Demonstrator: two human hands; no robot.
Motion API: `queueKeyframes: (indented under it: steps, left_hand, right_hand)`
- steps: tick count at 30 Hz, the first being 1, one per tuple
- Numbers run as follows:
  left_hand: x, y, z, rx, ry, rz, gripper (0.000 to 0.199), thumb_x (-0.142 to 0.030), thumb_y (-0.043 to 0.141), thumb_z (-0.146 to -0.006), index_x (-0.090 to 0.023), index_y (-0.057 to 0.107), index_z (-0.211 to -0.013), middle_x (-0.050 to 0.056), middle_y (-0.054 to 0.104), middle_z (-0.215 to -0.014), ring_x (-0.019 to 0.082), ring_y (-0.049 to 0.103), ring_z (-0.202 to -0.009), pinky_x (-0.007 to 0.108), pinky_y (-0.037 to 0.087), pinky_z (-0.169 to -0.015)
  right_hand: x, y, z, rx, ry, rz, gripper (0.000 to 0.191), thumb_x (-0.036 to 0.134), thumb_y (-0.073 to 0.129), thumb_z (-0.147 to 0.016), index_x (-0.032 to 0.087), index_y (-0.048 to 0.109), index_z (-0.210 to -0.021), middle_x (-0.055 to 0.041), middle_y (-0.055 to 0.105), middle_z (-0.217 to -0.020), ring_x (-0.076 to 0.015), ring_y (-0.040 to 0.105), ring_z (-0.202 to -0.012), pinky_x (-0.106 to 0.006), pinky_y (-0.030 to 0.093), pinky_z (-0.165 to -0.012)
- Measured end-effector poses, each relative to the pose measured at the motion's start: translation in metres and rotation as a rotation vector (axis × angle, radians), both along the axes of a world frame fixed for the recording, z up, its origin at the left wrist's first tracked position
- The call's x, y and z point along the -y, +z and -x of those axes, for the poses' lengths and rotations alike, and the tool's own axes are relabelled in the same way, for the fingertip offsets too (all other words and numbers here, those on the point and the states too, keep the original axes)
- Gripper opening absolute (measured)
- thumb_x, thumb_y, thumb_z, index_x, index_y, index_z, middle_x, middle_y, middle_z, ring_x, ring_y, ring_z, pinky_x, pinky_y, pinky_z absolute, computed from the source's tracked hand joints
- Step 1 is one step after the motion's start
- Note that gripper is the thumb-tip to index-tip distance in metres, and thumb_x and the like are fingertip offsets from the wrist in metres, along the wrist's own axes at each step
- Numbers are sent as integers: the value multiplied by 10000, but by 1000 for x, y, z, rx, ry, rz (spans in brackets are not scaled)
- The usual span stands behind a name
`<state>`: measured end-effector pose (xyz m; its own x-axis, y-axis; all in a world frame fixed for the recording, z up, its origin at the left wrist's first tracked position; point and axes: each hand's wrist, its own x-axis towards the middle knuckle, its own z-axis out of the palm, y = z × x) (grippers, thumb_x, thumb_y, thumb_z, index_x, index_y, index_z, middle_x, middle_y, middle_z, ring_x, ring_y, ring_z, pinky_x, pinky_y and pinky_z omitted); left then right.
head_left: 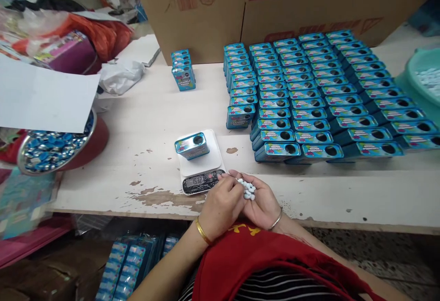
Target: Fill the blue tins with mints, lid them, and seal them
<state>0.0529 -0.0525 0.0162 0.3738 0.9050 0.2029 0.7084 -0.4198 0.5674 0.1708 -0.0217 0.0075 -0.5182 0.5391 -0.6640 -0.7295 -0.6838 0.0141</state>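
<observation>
My right hand [263, 203] is cupped palm up near the table's front edge. In it lies a small pile of pale white candies [249, 190]. My left hand [224, 202] is closed over the edge of that palm, its fingertips pinched at the candies; what they pinch is hidden. Just beyond my hands is a white digital kitchen scale [202, 168] with its display lit. A blue candy tin [192, 146] labelled "Caramelo Macizo" stands upright on its plate, the round hole in its top uncovered.
Rows of blue tins [292, 103] with open holes fill the right side. A short row of tins [183, 74] stands by a large cardboard box [213, 25]. A bowl of blue caps [57, 147] is left; a green basin [417, 80] of white candies is right.
</observation>
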Motion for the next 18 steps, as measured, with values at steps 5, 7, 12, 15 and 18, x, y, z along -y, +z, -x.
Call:
queueKeyframes:
  steps: [5, 7, 12, 15, 18]
  left_hand:
    - [-23, 26, 24, 267, 115, -97, 85, -116, 534, -864, -183, 554, -911, 29, 590, -838, 117, 536, -755, 251, 471, -671]
    - [-39, 40, 40, 253, 207, -211, 91, -114, 572, -844, -186, 561, -899, 16, 593, -821, 104, 519, -711, 245, 456, -642]
    - [-70, 53, 73, 67, 328, -340, 73, -164, 592, -843, -184, 594, -913, 24, 620, -843, 119, 547, -743, 271, 464, -665]
    - [-72, 53, 83, 27, 324, -304, 116, -189, 596, -847, -186, 615, -961, 32, 645, -893, 132, 576, -797, 283, 472, -700]
    - [-64, 55, 91, 78, 435, -365, 99, -183, 585, -855, -187, 633, -941, 27, 650, -868, 124, 572, -772, 271, 446, -666]
  right_hand:
    - [-10, 6, 9, -64, -51, -40, 283, 136, 400, -886, 65, 673, -908, -90, 730, -794, -129, 693, -725, -239, 574, -757]
    - [-13, 8, 13, -77, -40, -65, 262, 142, 420, -875, 59, 666, -909, -134, 732, -888, -167, 700, -860, -291, 563, -842]
    - [-13, 9, 15, -70, -8, -55, 239, 156, 443, -861, 66, 650, -936, -163, 708, -1032, -230, 633, -1104, -355, 513, -963]
    - [-13, 7, 9, -40, -22, -31, 246, 153, 429, -867, 68, 648, -941, -158, 711, -1019, -232, 640, -1094, -347, 521, -951]
    - [-12, 2, -1, 4, -45, -11, 252, 151, 422, -871, 65, 650, -936, -163, 710, -1026, -246, 637, -1100, -358, 522, -952]
